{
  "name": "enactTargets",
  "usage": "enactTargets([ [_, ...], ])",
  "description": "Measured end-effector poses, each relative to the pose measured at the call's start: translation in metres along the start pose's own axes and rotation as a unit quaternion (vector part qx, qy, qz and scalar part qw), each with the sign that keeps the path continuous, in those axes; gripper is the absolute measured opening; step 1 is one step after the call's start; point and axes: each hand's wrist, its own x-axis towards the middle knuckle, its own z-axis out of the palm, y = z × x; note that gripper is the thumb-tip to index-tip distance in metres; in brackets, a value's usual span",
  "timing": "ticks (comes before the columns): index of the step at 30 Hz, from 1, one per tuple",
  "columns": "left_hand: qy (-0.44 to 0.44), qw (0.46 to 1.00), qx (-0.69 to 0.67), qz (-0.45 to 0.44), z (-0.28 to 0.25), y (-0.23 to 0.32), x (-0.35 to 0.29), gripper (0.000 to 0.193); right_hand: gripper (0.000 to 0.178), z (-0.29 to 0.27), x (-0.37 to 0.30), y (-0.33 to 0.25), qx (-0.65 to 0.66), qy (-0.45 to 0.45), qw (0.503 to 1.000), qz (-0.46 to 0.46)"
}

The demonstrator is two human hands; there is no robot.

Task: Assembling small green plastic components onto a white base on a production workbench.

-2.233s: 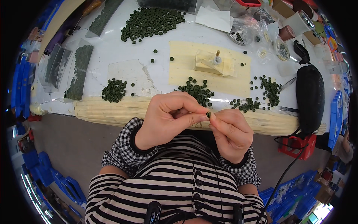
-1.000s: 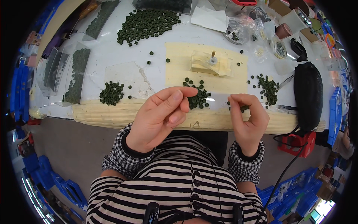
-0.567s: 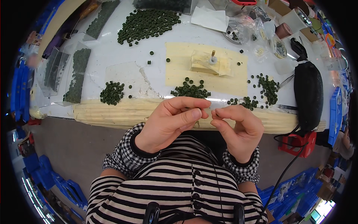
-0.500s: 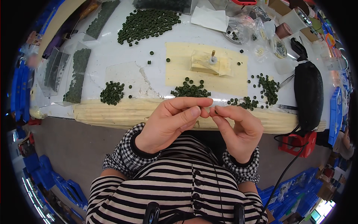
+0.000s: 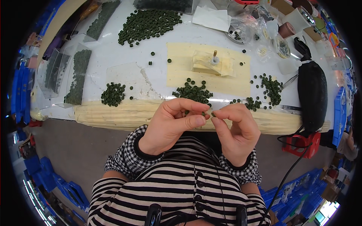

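My left hand (image 5: 171, 122) is half curled at the table's near edge, with small dark green round pieces (image 5: 203, 113) at its fingertips and inside its fingers. Close beside it, my right hand (image 5: 237, 130) pinches another green piece (image 5: 213, 114) between thumb and forefinger. A narrow gap separates the two hands' fingertips. Just beyond them lies a pile of the same green pieces (image 5: 192, 91), partly hidden by my left hand. Farther off, a cream tape-wrapped block (image 5: 203, 67) with a short upright brass-coloured pin (image 5: 215, 54) stands on a yellow sheet (image 5: 179, 75).
More green pieces form a left heap (image 5: 113, 94), a right heap (image 5: 271, 90) and a large far heap (image 5: 149, 26). Clear trays (image 5: 79, 77) hold others at the left. Tweezers (image 5: 290, 81) lie beside a black padded thing (image 5: 312, 96). A red stool (image 5: 301, 147) stands below.
My left fingers have opened a little, bringing green pieces into view. My right hand has shifted slightly left and down, still pinching.
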Motion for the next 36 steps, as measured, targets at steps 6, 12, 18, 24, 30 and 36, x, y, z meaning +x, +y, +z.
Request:
enactTargets([
  [6, 0.005, 0.999, 0.028, 0.025, 0.000, -0.001, -0.001, 0.019, 0.017, 0.006, -0.004, 0.005, 0.034, -0.004, 0.999, 0.027],
  [12, 0.017, 0.993, 0.094, 0.074, -0.005, -0.006, -0.002, 0.017, 0.014, 0.009, -0.009, 0.006, 0.193, -0.010, 0.971, 0.144],
  [18, 0.039, 0.988, 0.119, 0.092, 0.001, -0.006, -0.002, 0.018, 0.015, 0.012, -0.014, 0.010, 0.288, 0.004, 0.939, 0.190],
  [24, 0.048, 0.981, 0.156, 0.108, 0.003, -0.006, -0.004, 0.017, 0.017, 0.016, -0.017, 0.009, 0.189, 0.030, 0.975, 0.117],
  [30, 0.052, 0.996, 0.055, 0.040, 0.002, -0.007, -0.005, 0.013, 0.027, 0.015, -0.016, 0.010, 0.017, 0.020, 0.999, -0.031],
  [36, 0.057, 0.998, 0.019, 0.009, 0.001, -0.003, -0.005, 0.015, 0.034, 0.012, -0.012, 0.007, -0.087, -0.005, 0.989, -0.117],
])
